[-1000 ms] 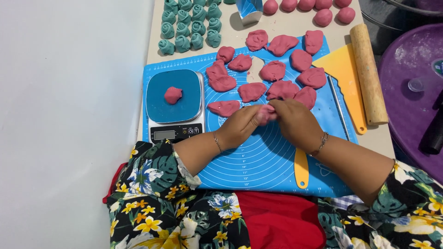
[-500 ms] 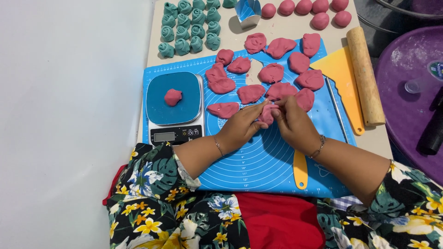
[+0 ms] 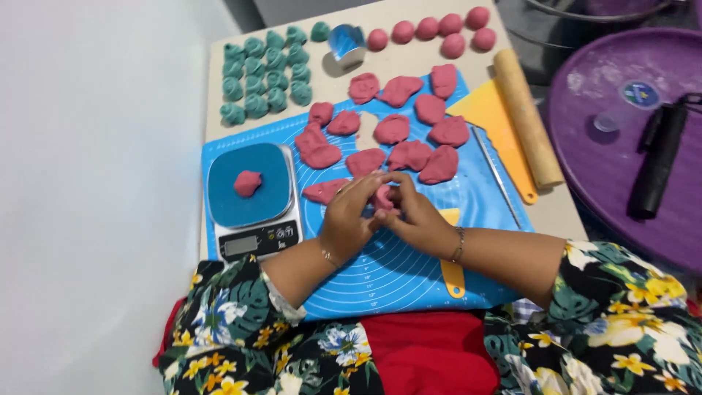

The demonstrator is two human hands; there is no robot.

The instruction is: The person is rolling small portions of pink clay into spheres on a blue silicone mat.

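- A small pink dough piece (image 3: 383, 197) sits between both hands, low over the middle of the blue silicone mat (image 3: 409, 263), mostly hidden by the fingers.
- The left hand (image 3: 349, 219) curls over the piece from the scale side, its fingers (image 3: 365, 189) pressed together and pinching the dough's top.
- The right hand (image 3: 415, 218) meets it from the other side, fingers bent and closed on the same piece; a thin bracelet (image 3: 459, 245) circles that wrist.
- Just beyond the hands, flattened pink dough pieces (image 3: 395, 129) lie in loose rows across the far half of the mat, some touching each other.
- A yellow scraper handle (image 3: 452, 276) pokes out from under the right forearm.
- Beside the left hand stands a kitchen scale (image 3: 254, 232) with a blue platform; one small pink lump (image 3: 247, 183) rests on it, apart from the edges.
- Off the mat, at the far left of the desk (image 3: 556, 212), green dough shapes (image 3: 263, 73) stand in close rows.
- Along the far edge, pink dough balls (image 3: 439, 31) lie near a metal cutter (image 3: 345, 45).
- To the right of the mat lie a yellow plastic sheet (image 3: 491, 117), a thin metal rod (image 3: 497, 175) and a wooden rolling pin (image 3: 526, 117).
- Further right, a round purple tray (image 3: 585, 146) holds a dark cylindrical object (image 3: 657, 161) and dustings of flour.
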